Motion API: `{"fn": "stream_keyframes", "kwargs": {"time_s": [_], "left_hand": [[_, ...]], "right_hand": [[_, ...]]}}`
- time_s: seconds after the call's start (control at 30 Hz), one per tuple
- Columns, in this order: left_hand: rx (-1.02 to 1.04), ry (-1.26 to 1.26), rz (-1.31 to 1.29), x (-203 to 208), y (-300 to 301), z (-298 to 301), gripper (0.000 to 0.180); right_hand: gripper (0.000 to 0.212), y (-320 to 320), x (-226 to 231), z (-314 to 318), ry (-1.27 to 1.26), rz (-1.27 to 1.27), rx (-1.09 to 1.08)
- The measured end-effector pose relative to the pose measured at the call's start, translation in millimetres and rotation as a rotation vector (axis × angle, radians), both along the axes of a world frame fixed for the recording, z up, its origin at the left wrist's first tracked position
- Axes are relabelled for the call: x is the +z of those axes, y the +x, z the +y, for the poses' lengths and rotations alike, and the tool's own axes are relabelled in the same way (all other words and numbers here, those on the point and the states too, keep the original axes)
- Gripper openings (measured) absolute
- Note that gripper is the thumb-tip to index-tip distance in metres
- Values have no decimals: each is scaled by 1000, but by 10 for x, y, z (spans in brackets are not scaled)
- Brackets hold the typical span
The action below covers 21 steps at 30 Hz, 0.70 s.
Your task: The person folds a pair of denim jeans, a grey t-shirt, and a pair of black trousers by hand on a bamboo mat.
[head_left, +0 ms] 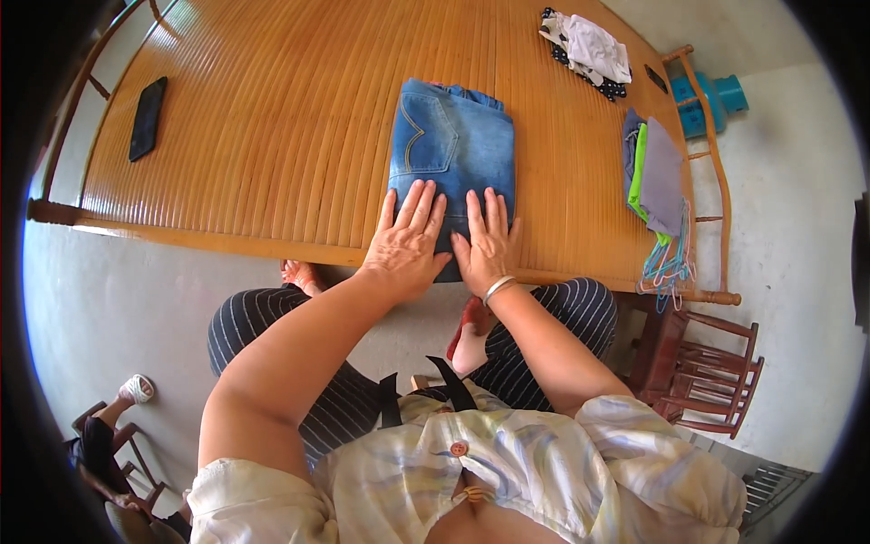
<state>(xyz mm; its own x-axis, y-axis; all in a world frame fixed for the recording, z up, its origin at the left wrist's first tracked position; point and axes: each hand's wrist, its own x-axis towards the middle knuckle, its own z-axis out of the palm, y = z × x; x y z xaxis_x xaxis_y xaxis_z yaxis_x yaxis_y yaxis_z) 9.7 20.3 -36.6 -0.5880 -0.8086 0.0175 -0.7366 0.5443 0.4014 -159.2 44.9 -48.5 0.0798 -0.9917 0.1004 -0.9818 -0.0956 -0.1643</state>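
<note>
A pair of folded blue jeans (pixel 480 136) lies at the near edge of the slatted wooden bed (pixel 272 118), with a stitched back pocket facing up. My left hand (pixel 408 240) rests flat on the lower left part of the jeans, fingers stretched away from me. Beside it, my right hand (pixel 486 238) lies flat on the lower right part, fingers spread and a bracelet on its wrist. The jeans' near end hangs slightly over the bed's edge between my hands. Neither hand grips the cloth.
On the right lie folded grey and green clothes (pixel 662 172), with several hangers (pixel 668 267) at the edge. A white and dotted clothes pile (pixel 594 50) is farther back. A dark phone (pixel 148 118) lies left. Beyond the rail stands a teal gas cylinder (pixel 716 104); a wooden chair (pixel 716 381) is lower right.
</note>
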Motion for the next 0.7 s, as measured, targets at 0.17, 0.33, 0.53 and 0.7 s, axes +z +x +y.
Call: {"fn": "stream_keyframes", "kwargs": {"time_s": [0.17,0.33,0.53,0.7], "left_hand": [[3,-74,41,-90,28,26,76],[14,-96,80,-62,-11,33,75],[295,-107,112,11,-223,116,72],[290,-158,86,-130,-126,194,73]], "right_hand": [[67,0,-6,-26,18,10,-1],[69,-49,-52,-63,-22,-6,12],[71,-131,114,34,30,-32,35],[71,-90,34,124,67,-10,73]]}}
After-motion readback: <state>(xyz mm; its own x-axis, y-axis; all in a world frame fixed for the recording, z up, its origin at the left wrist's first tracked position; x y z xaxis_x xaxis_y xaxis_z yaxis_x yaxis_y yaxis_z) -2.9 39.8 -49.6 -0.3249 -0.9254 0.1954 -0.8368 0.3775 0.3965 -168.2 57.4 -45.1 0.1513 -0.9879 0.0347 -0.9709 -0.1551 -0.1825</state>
